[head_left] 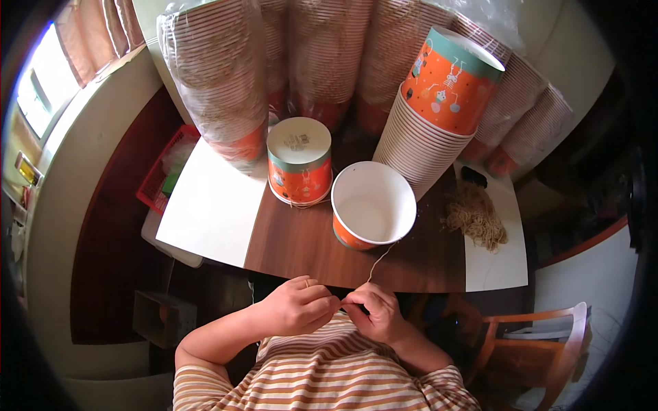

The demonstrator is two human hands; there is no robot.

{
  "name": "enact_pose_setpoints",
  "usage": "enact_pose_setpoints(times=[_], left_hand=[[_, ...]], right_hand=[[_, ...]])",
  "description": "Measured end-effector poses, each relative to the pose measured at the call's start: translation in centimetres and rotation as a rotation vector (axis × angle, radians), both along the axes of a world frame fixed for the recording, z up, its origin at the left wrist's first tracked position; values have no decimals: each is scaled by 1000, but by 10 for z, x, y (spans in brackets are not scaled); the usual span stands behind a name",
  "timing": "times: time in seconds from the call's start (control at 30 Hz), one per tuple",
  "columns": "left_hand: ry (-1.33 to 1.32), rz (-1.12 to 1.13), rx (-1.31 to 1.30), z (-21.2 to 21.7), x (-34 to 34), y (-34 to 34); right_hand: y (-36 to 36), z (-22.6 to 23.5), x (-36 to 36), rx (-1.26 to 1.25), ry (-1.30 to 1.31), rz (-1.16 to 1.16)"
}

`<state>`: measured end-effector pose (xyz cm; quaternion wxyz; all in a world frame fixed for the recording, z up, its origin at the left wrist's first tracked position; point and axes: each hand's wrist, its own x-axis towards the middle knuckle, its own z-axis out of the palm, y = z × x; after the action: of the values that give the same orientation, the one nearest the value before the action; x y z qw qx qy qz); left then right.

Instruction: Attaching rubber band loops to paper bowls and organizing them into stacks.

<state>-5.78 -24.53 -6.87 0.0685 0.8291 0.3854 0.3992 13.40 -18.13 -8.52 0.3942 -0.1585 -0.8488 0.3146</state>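
Left hand [306, 303] curled, fingertips meeting right hand's [375, 312]; cannot tell if gripping anything. Right hand half-curled, pinching string [381, 262] that runs up to open cup [373, 203]. Both hands nearside of open cup. Left of it, upturned cup [299, 175]; right, string bundle [480, 218]; behind, cup stack [419, 147], bagged cups [325, 65].

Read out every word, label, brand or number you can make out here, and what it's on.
No text can be read.
Upturned orange-and-teal paper tub, on its round white base: small dark print, too small and blurred.
Orange-and-teal paper tub atop the tall stack of nested tubs: cartoon figures, no readable words.
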Motion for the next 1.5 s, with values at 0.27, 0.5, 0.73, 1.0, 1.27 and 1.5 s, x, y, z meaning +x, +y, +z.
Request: enact_pose_setpoints(times=[0.27,0.5,0.73,1.0,1.27,1.5], left_hand=[[8,-54,69,13,2,7],[-54,-80,-64,13,3,6],[32,-162,-103,17,1,25],[9,459,-109,31,-25,147],[104,471,-438,1,-34,179],[-926,244,-899,-14,-2,70]], right_hand=[[-9,13,4,-143,24,-25],[-3,7,7,37,81,-24],[-1,11,10,-39,46,-87],[25,18,14,-413,163,-94],[56,40,24,-444,69,-125],[93,49,14,-313,-160,-83]])
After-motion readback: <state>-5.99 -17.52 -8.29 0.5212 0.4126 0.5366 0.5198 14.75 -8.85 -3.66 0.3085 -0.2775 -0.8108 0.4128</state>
